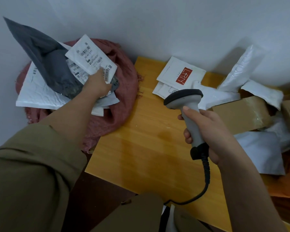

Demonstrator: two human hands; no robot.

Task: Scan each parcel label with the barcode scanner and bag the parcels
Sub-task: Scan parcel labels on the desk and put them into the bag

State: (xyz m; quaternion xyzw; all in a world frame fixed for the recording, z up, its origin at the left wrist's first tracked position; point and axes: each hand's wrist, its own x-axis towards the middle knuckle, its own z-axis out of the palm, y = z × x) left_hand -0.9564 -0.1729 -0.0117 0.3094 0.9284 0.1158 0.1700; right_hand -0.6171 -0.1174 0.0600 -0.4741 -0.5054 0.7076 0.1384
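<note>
Parcel-sorting corner: mailers point(238, 71), boxes point(241, 114), scanner point(186, 104).

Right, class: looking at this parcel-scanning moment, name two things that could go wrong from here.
1. The red woven sack is heaped high; the white labelled parcel that the left hand is placing on top, and the tilted dark grey mailer, could slide off.
2. The grey handheld barcode scanner in the right hand's grip trails a black cable across the wooden table; it might snag the edge.
</note>
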